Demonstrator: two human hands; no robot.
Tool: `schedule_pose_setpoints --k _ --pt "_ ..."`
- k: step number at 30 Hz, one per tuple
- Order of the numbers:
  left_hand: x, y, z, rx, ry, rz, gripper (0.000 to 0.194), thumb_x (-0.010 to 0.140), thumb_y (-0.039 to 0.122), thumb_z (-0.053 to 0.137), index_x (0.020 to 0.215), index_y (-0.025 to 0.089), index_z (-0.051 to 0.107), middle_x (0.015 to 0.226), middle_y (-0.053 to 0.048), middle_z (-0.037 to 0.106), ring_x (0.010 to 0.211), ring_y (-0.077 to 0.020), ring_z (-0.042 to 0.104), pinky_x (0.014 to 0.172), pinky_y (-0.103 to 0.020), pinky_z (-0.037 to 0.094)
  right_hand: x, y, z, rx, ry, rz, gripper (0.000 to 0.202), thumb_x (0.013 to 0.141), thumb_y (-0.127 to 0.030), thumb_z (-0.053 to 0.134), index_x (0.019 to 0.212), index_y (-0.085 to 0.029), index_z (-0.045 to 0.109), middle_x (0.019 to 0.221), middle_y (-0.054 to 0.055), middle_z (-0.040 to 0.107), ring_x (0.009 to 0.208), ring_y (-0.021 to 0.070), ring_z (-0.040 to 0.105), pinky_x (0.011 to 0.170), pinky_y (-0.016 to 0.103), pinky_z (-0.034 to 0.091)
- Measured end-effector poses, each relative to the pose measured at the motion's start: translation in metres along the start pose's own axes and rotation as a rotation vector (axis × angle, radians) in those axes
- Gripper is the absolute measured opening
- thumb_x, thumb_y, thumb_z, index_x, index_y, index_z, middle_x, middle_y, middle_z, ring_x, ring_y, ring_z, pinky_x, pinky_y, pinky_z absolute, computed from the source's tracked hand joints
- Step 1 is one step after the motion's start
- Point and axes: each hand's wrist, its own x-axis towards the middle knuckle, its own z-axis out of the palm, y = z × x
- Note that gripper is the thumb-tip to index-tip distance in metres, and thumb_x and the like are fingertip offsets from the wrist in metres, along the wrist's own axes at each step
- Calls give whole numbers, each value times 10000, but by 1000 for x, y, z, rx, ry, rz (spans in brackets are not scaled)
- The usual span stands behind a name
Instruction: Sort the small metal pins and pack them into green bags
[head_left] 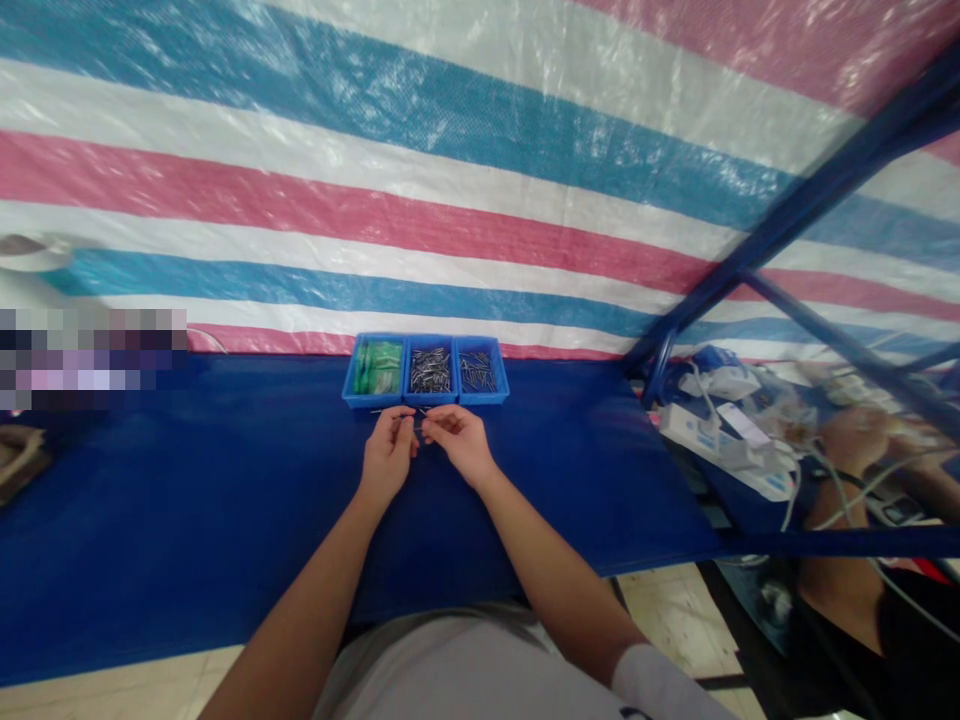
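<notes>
Close together over the blue table, both of my hands have their fingertips pinched. A thin, dark metal piece like a screw or pin juts out from my left hand point(388, 452). My right hand point(460, 440) has thumb and forefinger closed on a small thin metal piece, too small to name surely. Just beyond the fingers stand joined blue bins. The left bin point(349, 385) has green plastic packets point(381, 368) in it. In the middle bin lies a heap of small dark metal fasteners point(430, 371). Loose longer metal fasteners point(477, 372) are in the right bin.
A blue cover point(225, 500) lies over the table. Striped plastic sheeting point(450, 220) hangs behind it. On the right are a blue metal frame point(705, 250), a white power strip point(720, 450), cables and another person's arm point(847, 560). A brown object point(19, 460) sits at the left edge.
</notes>
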Motion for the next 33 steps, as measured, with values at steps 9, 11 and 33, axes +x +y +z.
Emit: schedule_pose_setpoints --k 9,11,33 --pt "3 1 -2 -77 180 -8 261 917 412 466 1065 200 494 576 62 537 471 -94 510 508 -213 434 1 -7 -6 -151 3 -164 334 797 -341 667 1115 -238 646 1160 68 690 987 218 682 858 388 553" --pt "3 3 -1 -77 184 -20 234 906 388 484 1047 202 502 574 65 532 471 -92 507 509 -209 433 -2 -5 -10 -432 18 -245 182 839 -266 609 995 -234 698 1040 63 721 949 217 668 855 392 537" --pt "4 5 -2 -82 200 -44 173 863 346 515 943 196 548 554 61 512 471 -94 498 499 -207 421 -9 -3 -9 -1023 -276 -434 378 799 -62 548 1133 -199 663 915 66 679 891 214 568 862 365 454"
